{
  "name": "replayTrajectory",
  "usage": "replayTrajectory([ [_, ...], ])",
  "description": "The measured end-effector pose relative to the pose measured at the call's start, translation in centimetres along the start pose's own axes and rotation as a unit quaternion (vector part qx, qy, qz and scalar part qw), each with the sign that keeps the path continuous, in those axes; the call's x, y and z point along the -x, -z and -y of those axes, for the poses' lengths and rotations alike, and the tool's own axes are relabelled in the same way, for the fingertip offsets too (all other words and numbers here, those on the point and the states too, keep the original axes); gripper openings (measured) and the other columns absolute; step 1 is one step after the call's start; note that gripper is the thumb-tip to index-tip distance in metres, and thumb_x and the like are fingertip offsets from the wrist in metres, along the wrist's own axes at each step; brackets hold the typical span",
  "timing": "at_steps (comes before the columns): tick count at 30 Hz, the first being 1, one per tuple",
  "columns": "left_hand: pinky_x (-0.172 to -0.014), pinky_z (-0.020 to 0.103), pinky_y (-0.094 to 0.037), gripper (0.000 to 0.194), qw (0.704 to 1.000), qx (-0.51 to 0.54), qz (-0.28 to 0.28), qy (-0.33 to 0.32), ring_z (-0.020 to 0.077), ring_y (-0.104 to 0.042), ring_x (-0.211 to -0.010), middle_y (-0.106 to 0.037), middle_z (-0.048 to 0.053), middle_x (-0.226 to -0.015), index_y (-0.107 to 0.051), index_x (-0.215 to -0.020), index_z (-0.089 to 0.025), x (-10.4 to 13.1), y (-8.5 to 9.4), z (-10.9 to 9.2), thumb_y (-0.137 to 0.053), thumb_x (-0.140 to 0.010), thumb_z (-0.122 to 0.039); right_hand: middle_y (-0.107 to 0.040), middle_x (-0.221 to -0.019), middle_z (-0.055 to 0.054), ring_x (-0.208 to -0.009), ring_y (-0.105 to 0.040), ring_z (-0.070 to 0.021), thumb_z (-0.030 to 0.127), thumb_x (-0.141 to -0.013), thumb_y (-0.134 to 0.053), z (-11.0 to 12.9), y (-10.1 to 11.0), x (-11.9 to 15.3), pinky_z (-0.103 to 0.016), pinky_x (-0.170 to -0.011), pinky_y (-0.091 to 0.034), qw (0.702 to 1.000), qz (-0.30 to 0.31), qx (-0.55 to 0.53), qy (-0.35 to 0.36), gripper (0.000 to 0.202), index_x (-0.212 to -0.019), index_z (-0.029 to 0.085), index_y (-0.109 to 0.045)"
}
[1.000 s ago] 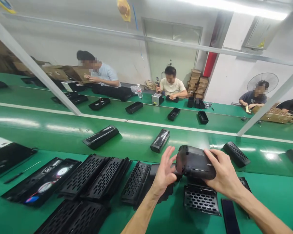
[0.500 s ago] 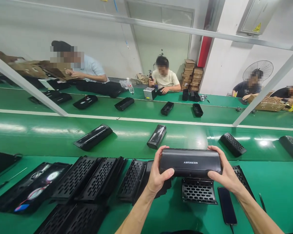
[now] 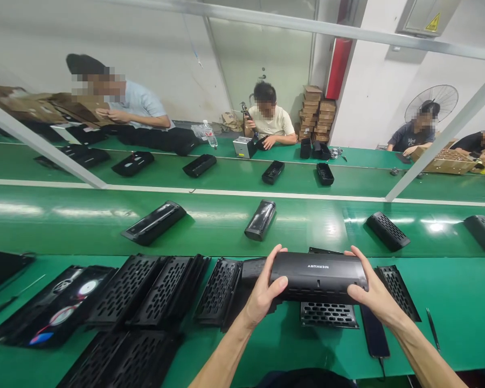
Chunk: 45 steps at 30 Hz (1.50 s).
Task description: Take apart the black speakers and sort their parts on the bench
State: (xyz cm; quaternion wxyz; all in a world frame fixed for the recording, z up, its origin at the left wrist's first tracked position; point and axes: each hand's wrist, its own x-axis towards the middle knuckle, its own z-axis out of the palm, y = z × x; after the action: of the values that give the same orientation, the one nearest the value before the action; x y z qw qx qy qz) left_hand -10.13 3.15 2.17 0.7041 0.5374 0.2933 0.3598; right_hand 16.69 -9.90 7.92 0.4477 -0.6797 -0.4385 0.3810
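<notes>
A black speaker housing point(image 3: 317, 276) with upside-down "MERKURY" lettering is held level between my two hands, above the green table. My left hand point(image 3: 264, 288) grips its left end, thumb on the near face and fingers over the top edge. On the right end, my right hand point(image 3: 367, 288) holds it the same way. Beneath the housing lies a perforated black panel point(image 3: 329, 314), partly hidden by it. A black phone point(image 3: 375, 334) with a cable rests beside my right forearm.
Perforated panels point(image 3: 125, 291) are stacked to the left, near an opened housing with wires point(image 3: 56, 307) and a screwdriver point(image 3: 16, 296). Tweezers point(image 3: 432, 330) lie at right. Housings point(image 3: 261, 220) sit on the green belt point(image 3: 210, 231) ahead. Several people work across the line.
The housing has tilted, showing more of its slotted near side, and sits slightly lower in view. Both hands keep hold of it. The camera view has shifted a little.
</notes>
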Motion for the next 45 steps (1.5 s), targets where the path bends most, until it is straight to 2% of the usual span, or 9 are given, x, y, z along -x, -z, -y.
replayTrajectory([
  [5,-0.125,0.048,-0.029,0.084,0.996,-0.054,-0.064,-0.026,0.0390,-0.042,-0.147,-0.050,0.013,-0.157,-0.046,-0.154,-0.021,0.8,-1.8,-0.3,-0.070,-0.085,-0.063,-0.055,-0.151,-0.012,-0.139,-0.053,-0.0379,0.066,-0.081,-0.074,-1.2,-0.9,0.7,-0.049,-0.109,-0.050,0.996,-0.082,-0.020,0.030,0.079,-0.147,0.029,-0.052],
  [8,-0.125,0.050,-0.029,0.076,0.990,-0.036,-0.111,0.073,0.0381,-0.039,-0.150,-0.053,0.012,-0.155,-0.054,-0.147,-0.024,0.7,-2.7,-0.1,-0.071,-0.085,-0.064,-0.062,-0.143,-0.014,-0.125,-0.064,-0.0380,0.068,-0.078,-0.077,-1.3,-0.9,0.2,-0.052,-0.100,-0.056,0.990,-0.069,-0.092,-0.088,0.078,-0.142,0.027,-0.058],
  [11,-0.118,0.053,-0.039,0.075,0.979,0.031,-0.073,0.188,0.0391,-0.046,-0.145,-0.052,0.013,-0.157,-0.056,-0.145,-0.027,0.5,-2.4,-0.7,-0.073,-0.083,-0.066,-0.063,-0.145,-0.016,-0.117,-0.071,-0.0371,0.070,-0.079,-0.078,-0.7,0.3,0.1,-0.054,-0.095,-0.059,0.968,-0.014,-0.157,-0.195,0.081,-0.146,0.029,-0.057],
  [14,-0.113,0.050,-0.044,0.087,0.970,0.089,0.009,0.227,0.0386,-0.050,-0.141,-0.045,0.011,-0.164,-0.048,-0.152,-0.032,0.5,-1.2,-2.0,-0.083,-0.076,-0.057,-0.055,-0.155,-0.014,-0.127,-0.066,-0.0374,0.066,-0.078,-0.082,-0.7,1.5,1.0,-0.057,-0.103,-0.055,0.971,0.019,-0.169,-0.166,0.086,-0.153,0.035,-0.052],
  [24,-0.109,0.047,-0.045,0.081,0.974,0.025,0.003,0.224,0.0369,-0.060,-0.128,-0.069,0.011,-0.131,-0.055,-0.143,-0.022,1.2,-1.4,-0.4,-0.081,-0.074,-0.057,-0.073,-0.126,-0.010,-0.113,-0.072,-0.0357,0.063,-0.079,-0.081,-2.9,-0.1,2.7,-0.055,-0.101,-0.056,0.958,-0.025,-0.222,-0.179,0.076,-0.143,0.031,-0.055],
  [29,-0.110,0.046,-0.045,0.087,0.959,0.063,0.050,0.273,0.0359,-0.055,-0.136,-0.063,0.011,-0.144,-0.040,-0.156,-0.028,1.4,-0.5,-0.6,-0.077,-0.081,-0.054,-0.070,-0.133,-0.012,-0.122,-0.068,-0.0353,0.066,-0.078,-0.081,-2.9,0.7,3.1,-0.057,-0.111,-0.047,0.947,0.018,-0.238,-0.217,0.089,-0.153,0.032,-0.046],
  [35,-0.116,0.048,-0.040,0.092,0.974,0.050,0.069,0.209,0.0362,-0.056,-0.134,-0.066,0.011,-0.139,-0.042,-0.154,-0.023,1.5,-0.5,-0.2,-0.082,-0.075,-0.051,-0.062,-0.146,-0.013,-0.136,-0.058,-0.0367,0.055,-0.075,-0.087,-3.9,0.9,4.0,-0.056,-0.119,-0.040,0.953,0.028,-0.249,-0.173,0.100,-0.158,0.031,-0.038],
  [41,-0.081,0.042,-0.057,0.106,0.958,0.013,0.091,0.270,0.0364,-0.064,-0.117,-0.058,0.016,-0.146,-0.020,-0.164,-0.026,1.0,-0.9,0.0,-0.074,-0.080,-0.060,-0.058,-0.152,-0.013,-0.140,-0.054,-0.0378,0.056,-0.076,-0.088,-4.4,1.1,3.9,-0.054,-0.119,-0.039,0.927,0.024,-0.279,-0.251,0.098,-0.157,0.033,-0.037],
  [45,-0.110,0.047,-0.047,0.115,0.963,0.024,0.125,0.236,0.0352,-0.055,-0.135,-0.055,0.015,-0.152,-0.020,-0.164,-0.024,0.6,-0.9,-0.4,-0.085,-0.073,-0.052,-0.050,-0.158,-0.015,-0.143,-0.050,-0.0385,0.059,-0.070,-0.091,-4.9,2.0,4.2,-0.056,-0.122,-0.034,0.926,0.064,-0.284,-0.241,0.119,-0.165,0.034,-0.023],
])
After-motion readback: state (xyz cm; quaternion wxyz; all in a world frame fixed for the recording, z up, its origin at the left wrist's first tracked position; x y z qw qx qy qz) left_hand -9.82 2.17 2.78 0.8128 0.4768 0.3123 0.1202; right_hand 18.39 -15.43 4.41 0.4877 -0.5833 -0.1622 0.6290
